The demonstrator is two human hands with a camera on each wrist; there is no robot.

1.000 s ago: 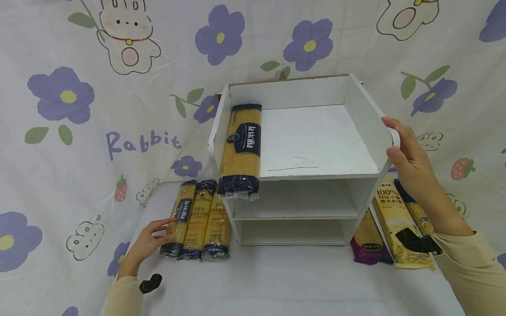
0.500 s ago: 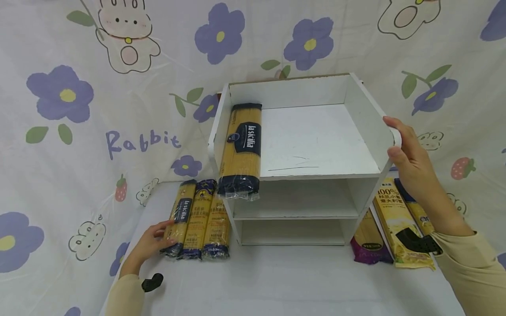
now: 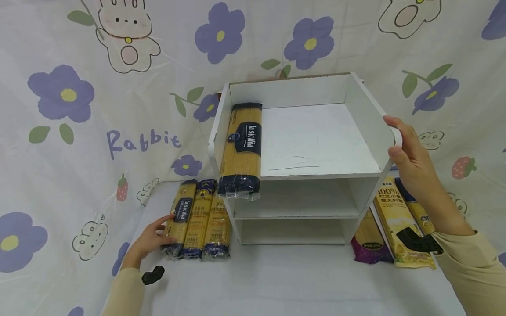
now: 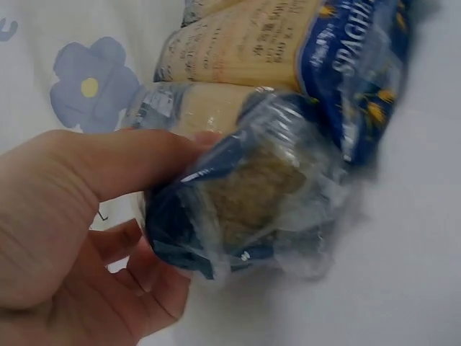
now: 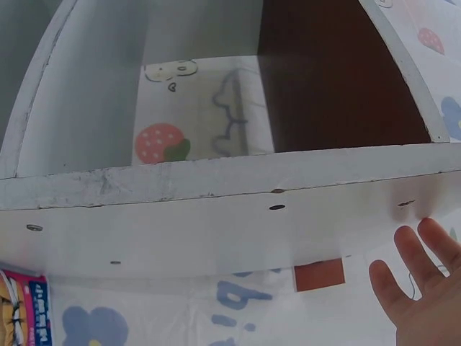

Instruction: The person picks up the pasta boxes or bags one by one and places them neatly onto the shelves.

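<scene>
White board makes up the shelf unit (image 3: 308,175) at the centre of the head view, with one spaghetti packet (image 3: 242,149) lying on its top tier, long axis running front to back. At lower left, three more packets lie side by side on the table (image 3: 276,281), long axes pointing away from the person. The left hand (image 3: 148,242) sits at the near end of the leftmost packet (image 3: 179,219), fingers curled round its side; this hand is far nearer to it than the other. At right, the right hand (image 3: 411,162) rests with fairly straight fingers on the shelf's right wall.

The left wrist view shows the thumb (image 4: 130,162) and fingers pinching the packet's crinkled blue end (image 4: 245,209) at centre frame.

The right wrist view shows fingertips (image 5: 414,252) at lower right, flat against the shelf's white panel (image 5: 216,223).
</scene>
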